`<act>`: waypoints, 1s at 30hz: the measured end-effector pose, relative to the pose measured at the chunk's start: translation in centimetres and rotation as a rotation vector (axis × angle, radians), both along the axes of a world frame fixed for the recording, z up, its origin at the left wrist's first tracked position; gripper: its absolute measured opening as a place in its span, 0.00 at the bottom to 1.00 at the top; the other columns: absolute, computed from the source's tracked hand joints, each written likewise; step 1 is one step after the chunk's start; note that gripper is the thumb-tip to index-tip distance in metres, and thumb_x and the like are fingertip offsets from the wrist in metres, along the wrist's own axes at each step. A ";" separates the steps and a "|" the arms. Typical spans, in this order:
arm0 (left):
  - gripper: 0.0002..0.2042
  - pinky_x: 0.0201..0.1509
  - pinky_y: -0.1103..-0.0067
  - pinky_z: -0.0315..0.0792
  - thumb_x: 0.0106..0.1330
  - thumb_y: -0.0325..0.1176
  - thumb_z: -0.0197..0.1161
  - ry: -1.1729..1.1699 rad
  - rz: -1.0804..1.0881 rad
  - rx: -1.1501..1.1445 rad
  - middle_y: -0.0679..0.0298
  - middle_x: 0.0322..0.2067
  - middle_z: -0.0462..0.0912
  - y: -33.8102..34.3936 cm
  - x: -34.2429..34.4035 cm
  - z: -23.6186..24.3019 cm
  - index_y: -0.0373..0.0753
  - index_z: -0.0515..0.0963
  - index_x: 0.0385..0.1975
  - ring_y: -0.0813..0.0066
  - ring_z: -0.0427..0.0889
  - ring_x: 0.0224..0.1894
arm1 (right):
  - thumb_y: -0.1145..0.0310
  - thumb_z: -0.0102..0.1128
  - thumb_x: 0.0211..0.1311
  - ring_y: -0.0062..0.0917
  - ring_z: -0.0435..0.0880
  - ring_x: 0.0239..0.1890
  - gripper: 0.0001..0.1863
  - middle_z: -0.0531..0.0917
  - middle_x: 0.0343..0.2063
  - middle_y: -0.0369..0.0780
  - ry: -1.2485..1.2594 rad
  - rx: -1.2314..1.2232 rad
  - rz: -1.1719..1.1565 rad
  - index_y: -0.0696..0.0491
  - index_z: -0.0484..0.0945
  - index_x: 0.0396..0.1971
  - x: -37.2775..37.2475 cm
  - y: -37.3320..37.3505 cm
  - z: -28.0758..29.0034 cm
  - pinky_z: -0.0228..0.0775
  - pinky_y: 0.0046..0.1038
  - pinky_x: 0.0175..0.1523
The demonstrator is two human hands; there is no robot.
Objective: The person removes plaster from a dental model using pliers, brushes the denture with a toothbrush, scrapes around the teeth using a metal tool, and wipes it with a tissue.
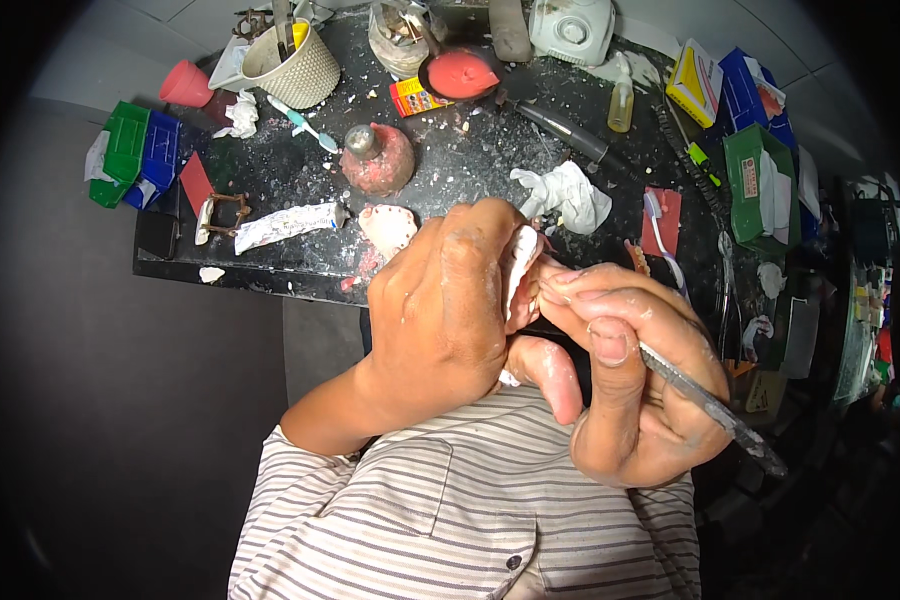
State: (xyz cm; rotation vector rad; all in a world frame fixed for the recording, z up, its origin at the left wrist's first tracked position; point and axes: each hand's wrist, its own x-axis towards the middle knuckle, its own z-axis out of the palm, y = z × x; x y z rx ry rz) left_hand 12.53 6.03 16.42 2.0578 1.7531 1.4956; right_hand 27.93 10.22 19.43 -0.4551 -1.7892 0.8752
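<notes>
My left hand [435,300] is wrapped round a white plaster dental cast [519,270] with pink material along its inner side, held above my lap in front of the bench edge. Much of the cast is hidden behind my fingers. In my right hand [650,370] is a thin, stained metal carving tool [715,408], its handle pointing down to the right. Its working tip is hidden at the cast, where my right fingertips meet the pink side. Just beyond my left hand, a pale dental piece with dark dots [387,228] lies on the bench.
On the dark, debris-strewn bench [450,150] stand a pink-coated burner [378,165] and a pan of pink wax [462,74]. A white tube [290,226], toothbrush [305,125] and small metal frame [228,213] lie left. Crumpled tissue [570,197] and a green bin [760,190] are right.
</notes>
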 end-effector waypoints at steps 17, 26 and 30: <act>0.47 0.33 0.70 0.76 0.56 0.72 0.61 -0.494 -0.262 -0.273 0.51 0.35 0.79 -0.4 -0.6 -0.4 0.27 0.64 0.54 0.58 0.83 0.30 | 0.79 0.43 0.73 0.41 0.88 0.39 0.09 0.83 0.36 0.57 0.017 -0.082 0.075 0.69 0.72 0.41 1.7 0.6 0.1 0.86 0.32 0.44; 0.48 0.42 0.79 0.71 0.50 0.70 0.69 -0.538 -0.406 -0.322 0.58 0.39 0.73 -0.7 -1.3 -1.4 0.31 0.61 0.55 0.77 0.74 0.38 | 0.84 0.51 0.68 0.36 0.89 0.37 0.06 0.85 0.32 0.56 0.216 -0.542 0.349 0.70 0.75 0.41 3.0 0.3 0.6 0.84 0.31 0.45; 0.50 0.42 0.78 0.71 0.47 0.72 0.68 -0.549 -0.413 -0.320 0.58 0.39 0.74 -0.5 -1.1 -1.2 0.31 0.62 0.54 0.77 0.74 0.38 | 0.74 0.44 0.75 0.38 0.88 0.33 0.10 0.81 0.30 0.54 0.090 -0.382 0.322 0.67 0.70 0.42 3.2 0.8 0.4 0.87 0.31 0.34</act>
